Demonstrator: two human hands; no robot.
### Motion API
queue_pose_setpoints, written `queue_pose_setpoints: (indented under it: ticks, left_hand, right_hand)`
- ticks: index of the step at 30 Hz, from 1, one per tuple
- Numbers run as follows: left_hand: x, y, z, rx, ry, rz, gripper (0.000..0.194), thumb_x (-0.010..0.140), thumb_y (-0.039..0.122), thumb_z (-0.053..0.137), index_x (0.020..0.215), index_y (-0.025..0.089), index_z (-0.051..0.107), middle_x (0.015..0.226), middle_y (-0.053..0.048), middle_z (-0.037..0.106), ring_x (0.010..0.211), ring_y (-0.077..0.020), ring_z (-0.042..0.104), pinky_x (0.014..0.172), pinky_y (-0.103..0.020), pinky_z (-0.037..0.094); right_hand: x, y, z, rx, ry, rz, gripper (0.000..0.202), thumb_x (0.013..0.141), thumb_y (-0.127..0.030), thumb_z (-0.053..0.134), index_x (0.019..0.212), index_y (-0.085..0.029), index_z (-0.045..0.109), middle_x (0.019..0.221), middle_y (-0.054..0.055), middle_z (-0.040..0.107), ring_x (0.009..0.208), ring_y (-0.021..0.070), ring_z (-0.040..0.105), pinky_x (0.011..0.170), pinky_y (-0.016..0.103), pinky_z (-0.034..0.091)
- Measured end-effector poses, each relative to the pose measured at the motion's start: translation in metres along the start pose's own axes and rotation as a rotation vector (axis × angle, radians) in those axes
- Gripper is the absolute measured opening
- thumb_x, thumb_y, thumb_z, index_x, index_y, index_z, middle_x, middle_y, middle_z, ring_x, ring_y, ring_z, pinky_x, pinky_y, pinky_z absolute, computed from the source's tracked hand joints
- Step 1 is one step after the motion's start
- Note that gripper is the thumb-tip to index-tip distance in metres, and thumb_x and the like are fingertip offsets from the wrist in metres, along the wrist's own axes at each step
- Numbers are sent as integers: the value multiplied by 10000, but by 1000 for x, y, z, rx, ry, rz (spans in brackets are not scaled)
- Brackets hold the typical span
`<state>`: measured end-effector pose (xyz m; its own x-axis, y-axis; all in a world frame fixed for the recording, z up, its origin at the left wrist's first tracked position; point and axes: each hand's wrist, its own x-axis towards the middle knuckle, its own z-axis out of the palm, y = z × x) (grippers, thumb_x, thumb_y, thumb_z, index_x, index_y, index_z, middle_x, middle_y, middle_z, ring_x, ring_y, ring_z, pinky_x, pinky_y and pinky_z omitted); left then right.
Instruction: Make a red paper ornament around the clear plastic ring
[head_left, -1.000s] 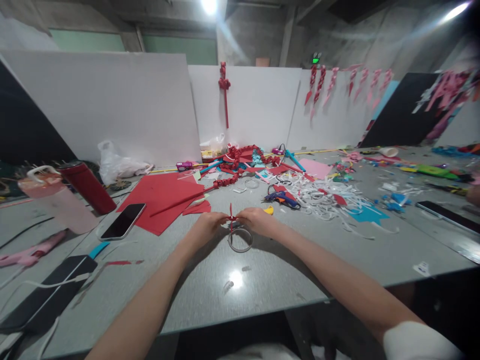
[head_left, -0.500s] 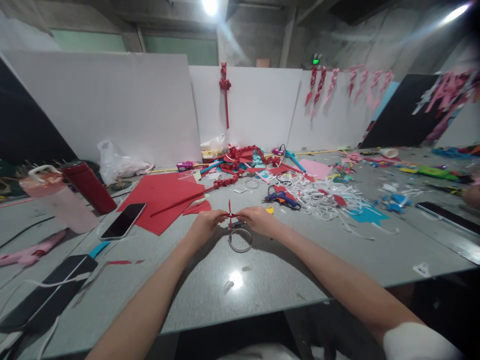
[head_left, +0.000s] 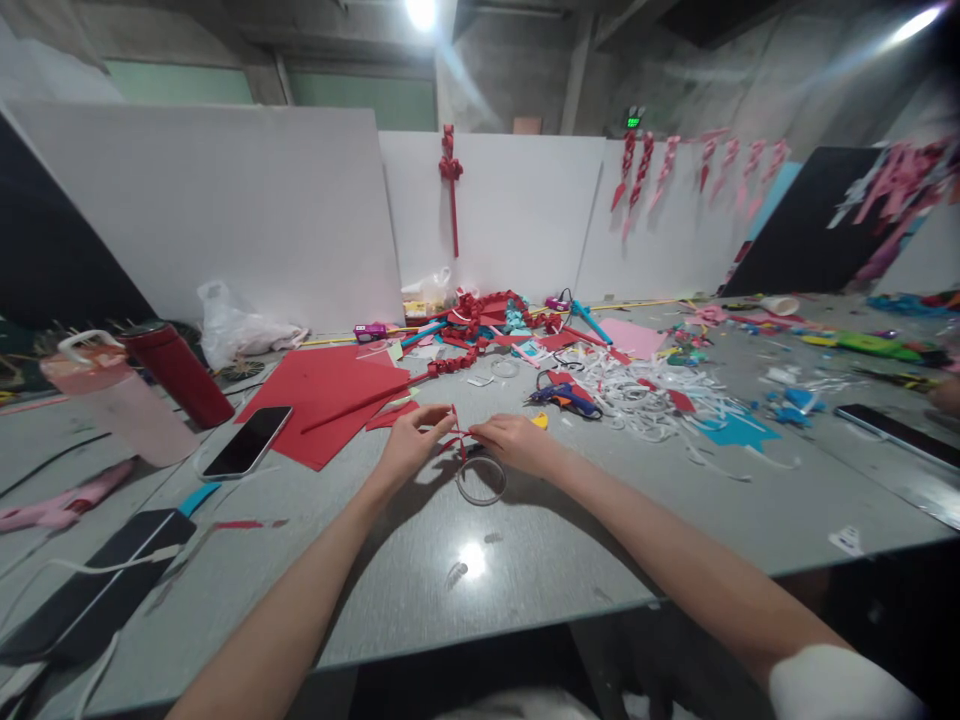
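Observation:
Between my hands is a small piece of crossed red strips (head_left: pixel 461 436), above the table. My right hand (head_left: pixel 511 440) pinches its right arm between thumb and fingers. My left hand (head_left: pixel 414 440) is at its left side, thumb and index finger apart around the upper and left strips; whether they touch is too small to tell. Just below the strips a roll of clear tape (head_left: pixel 481 499) rests on the grey table (head_left: pixel 525 570). Behind my right hand lie blue-handled pliers (head_left: pixel 571 400).
Red sheets (head_left: pixel 322 385) and a phone (head_left: pixel 247 442) lie to the left, with two bottles (head_left: pixel 176 373) beyond. White paper strips (head_left: pixel 637 400) heap at the right. Red braided pieces (head_left: pixel 472 315) sit at the back. Another person's hand shows at the right edge.
The fingers of my left hand have opened and shifted slightly left and up. The red strips have turned and tilted. My right hand has stayed nearly in place.

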<state>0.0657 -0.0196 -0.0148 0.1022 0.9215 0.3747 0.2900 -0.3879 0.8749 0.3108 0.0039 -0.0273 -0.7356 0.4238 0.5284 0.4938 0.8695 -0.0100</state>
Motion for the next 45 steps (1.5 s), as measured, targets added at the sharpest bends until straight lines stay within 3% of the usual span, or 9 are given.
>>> queue_pose_setpoints:
  ticks: [5,9,13,17,20,24,31,40,45]
  left_hand:
    - [-3,5,6,-115,1,-84,433,825,524,855,1085,184,791,1087,-141,816,939,-284,809,795,-415,663]
    - [-6,10,11,-174,17,-59,485,824,525,846,1141,165,774,1082,-133,821,963,-289,806,852,-441,668]
    - [-12,15,11,-79,111,106,394,895,405,814,1207,176,740,1098,-109,822,1001,-255,799,997,-456,637]
    - [-20,20,6,120,161,385,314,948,296,785,1241,228,696,1145,-83,776,1022,-223,784,982,-418,643]
    - [-21,24,3,261,159,534,173,993,287,739,1158,242,718,1107,-82,741,1046,-219,748,941,-391,647]
    - [-21,24,2,312,152,627,120,1007,285,725,1115,232,733,1071,-87,720,1032,-216,726,907,-377,639]
    - [-22,24,3,304,120,659,73,1017,246,698,1074,224,739,1059,-93,734,1015,-220,726,912,-389,629]
    - [-25,25,6,254,163,659,68,1018,284,705,1038,222,722,1058,-89,754,1009,-209,734,900,-367,630]
    - [-26,24,7,187,175,727,100,997,213,732,1094,234,721,1119,-85,777,1073,-208,746,959,-381,631]
  right_hand:
    - [1,-10,-4,-89,-32,-66,216,1069,-134,594,1261,-142,691,966,129,787,882,260,746,811,373,564]
    - [2,-14,-2,-71,23,-7,222,1056,-120,592,1259,-149,679,1018,147,789,892,269,746,825,400,577]
    - [4,-23,-7,57,181,58,331,1068,-169,574,1397,-180,608,1233,162,771,1068,291,749,942,450,599]
    - [5,-39,-20,212,380,108,493,1074,-242,576,1556,-236,472,1467,168,627,1362,306,616,1127,519,546]
    - [6,-49,-24,240,482,135,424,1045,-300,660,1458,-273,570,1329,140,633,1270,299,639,1082,503,579]
    - [7,-52,-21,233,484,103,357,1038,-312,690,1387,-281,626,1193,109,654,1131,277,672,990,460,616]
    - [8,-49,-16,232,490,73,287,1050,-305,678,1333,-259,665,1137,105,680,1055,259,691,928,440,630]
    - [7,-52,-17,233,520,57,301,1045,-266,684,1345,-282,677,1141,100,705,1049,254,708,909,435,635]
    - [8,-56,-21,229,553,18,311,1027,-224,705,1330,-280,669,1148,99,707,1050,251,708,915,429,629]
